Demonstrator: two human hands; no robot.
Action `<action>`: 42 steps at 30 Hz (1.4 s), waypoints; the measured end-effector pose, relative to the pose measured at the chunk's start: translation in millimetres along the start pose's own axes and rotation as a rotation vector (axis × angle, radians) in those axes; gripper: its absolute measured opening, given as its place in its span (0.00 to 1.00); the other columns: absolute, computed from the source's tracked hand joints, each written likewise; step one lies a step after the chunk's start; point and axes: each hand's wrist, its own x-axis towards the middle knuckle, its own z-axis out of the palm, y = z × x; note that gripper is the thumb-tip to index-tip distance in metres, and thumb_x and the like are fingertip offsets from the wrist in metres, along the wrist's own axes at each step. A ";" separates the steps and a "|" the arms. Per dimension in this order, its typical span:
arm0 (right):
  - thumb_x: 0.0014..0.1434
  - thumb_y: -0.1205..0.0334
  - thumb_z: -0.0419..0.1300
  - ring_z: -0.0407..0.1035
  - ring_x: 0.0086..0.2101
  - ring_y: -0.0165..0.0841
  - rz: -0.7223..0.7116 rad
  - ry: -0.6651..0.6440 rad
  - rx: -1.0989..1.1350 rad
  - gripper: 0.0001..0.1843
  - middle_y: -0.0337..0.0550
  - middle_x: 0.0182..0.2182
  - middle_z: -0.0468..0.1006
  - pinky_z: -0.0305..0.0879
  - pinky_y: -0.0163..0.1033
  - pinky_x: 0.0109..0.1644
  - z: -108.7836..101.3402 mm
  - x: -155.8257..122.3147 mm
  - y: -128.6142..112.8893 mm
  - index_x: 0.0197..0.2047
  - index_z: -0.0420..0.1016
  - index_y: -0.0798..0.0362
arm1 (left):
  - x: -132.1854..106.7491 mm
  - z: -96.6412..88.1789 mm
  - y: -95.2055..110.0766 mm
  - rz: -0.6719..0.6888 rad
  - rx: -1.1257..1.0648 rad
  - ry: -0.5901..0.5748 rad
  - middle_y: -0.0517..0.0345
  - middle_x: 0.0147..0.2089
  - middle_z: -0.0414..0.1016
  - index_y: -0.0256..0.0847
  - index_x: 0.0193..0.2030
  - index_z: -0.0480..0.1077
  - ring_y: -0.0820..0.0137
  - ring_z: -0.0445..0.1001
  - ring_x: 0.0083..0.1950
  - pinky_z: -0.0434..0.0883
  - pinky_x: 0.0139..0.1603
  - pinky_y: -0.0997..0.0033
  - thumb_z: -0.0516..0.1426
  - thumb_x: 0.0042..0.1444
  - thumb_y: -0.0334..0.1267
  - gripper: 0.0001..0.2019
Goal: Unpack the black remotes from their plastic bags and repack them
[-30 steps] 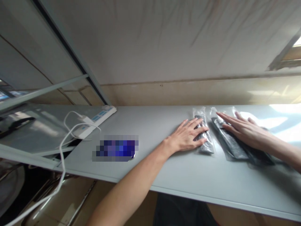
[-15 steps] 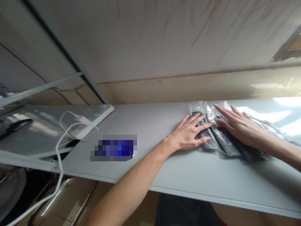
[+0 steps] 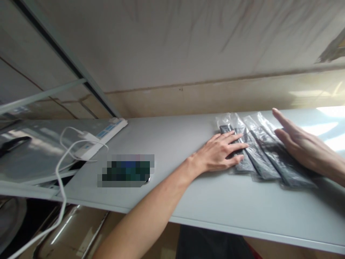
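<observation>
Several flat dark items in clear plastic bags [image 3: 265, 154] lie side by side, slanted, on the grey table [image 3: 215, 201]. What kind of items they are I cannot make out through the plastic. My left hand [image 3: 223, 151] rests flat on the leftmost bag, its fingers spread. At the right end of the row is my right hand [image 3: 299, 144], turned on its edge with the fingers stretched out. It hides part of the rightmost bags, and whether it touches them I cannot tell.
A blurred-out device [image 3: 126, 171] lies on the table to the left. Behind it a white power strip [image 3: 106, 136] runs along a metal frame, with a white cable [image 3: 63, 194] hanging over the front edge. A wall [image 3: 172, 102] rises along the back.
My right hand has moved right and tilted onto its edge, leaving more of the bags in sight. My left hand stays on the leftmost bag. The view has shifted slightly.
</observation>
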 end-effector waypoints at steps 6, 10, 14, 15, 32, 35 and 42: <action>0.73 0.29 0.38 0.57 0.75 0.57 -0.004 -0.039 -0.024 0.45 0.49 0.79 0.58 0.58 0.64 0.77 6.2 6.2 -6.6 0.85 0.44 0.40 | 0.2 -3.8 -1.1 0.001 0.026 0.021 0.52 0.80 0.63 0.45 0.71 0.71 0.61 0.57 0.83 0.57 0.83 0.51 0.50 0.77 0.46 0.22; 0.73 0.28 0.37 0.51 0.77 0.52 0.046 -0.129 -0.010 0.45 0.47 0.77 0.61 0.49 0.59 0.81 10.7 12.4 7.5 0.84 0.49 0.41 | 0.1 -2.4 -3.4 0.011 0.027 0.023 0.53 0.80 0.63 0.45 0.71 0.71 0.62 0.56 0.83 0.57 0.82 0.52 0.50 0.78 0.46 0.22; 0.74 0.29 0.36 0.46 0.78 0.49 0.035 -0.151 -0.004 0.45 0.49 0.79 0.58 0.45 0.56 0.82 17.1 19.1 10.1 0.84 0.48 0.44 | -0.6 -1.1 -5.7 0.016 0.024 0.007 0.53 0.82 0.59 0.45 0.75 0.67 0.62 0.53 0.84 0.54 0.84 0.52 0.50 0.78 0.49 0.24; 0.73 0.29 0.36 0.45 0.79 0.51 0.034 -0.149 -0.015 0.46 0.49 0.79 0.58 0.46 0.59 0.81 17.8 20.4 8.6 0.84 0.48 0.44 | -0.9 -0.8 -5.5 0.014 0.021 0.002 0.53 0.82 0.58 0.45 0.75 0.66 0.63 0.52 0.85 0.54 0.84 0.52 0.50 0.78 0.49 0.25; 0.76 0.41 0.49 0.73 0.65 0.48 -0.299 -0.162 0.405 0.35 0.48 0.69 0.75 0.70 0.56 0.71 31.2 16.5 -97.3 0.81 0.55 0.40 | 6.3 5.3 9.9 -0.055 0.155 0.061 0.44 0.75 0.69 0.38 0.70 0.71 0.59 0.65 0.78 0.60 0.82 0.53 0.50 0.77 0.53 0.26; 0.77 0.41 0.48 0.68 0.69 0.48 -0.312 -0.099 0.395 0.33 0.49 0.72 0.70 0.64 0.58 0.74 36.3 13.6 -89.3 0.80 0.58 0.40 | 1.3 0.1 8.9 -0.095 0.180 0.067 0.41 0.75 0.69 0.34 0.68 0.72 0.58 0.64 0.79 0.59 0.82 0.52 0.47 0.79 0.51 0.26; 0.79 0.44 0.47 0.69 0.67 0.47 -0.374 -0.054 0.367 0.28 0.51 0.69 0.72 0.66 0.55 0.72 36.9 12.0 -91.8 0.74 0.67 0.44 | -5.7 -6.4 5.2 -0.202 0.161 0.117 0.44 0.73 0.69 0.40 0.65 0.73 0.55 0.69 0.74 0.72 0.71 0.49 0.46 0.80 0.47 0.21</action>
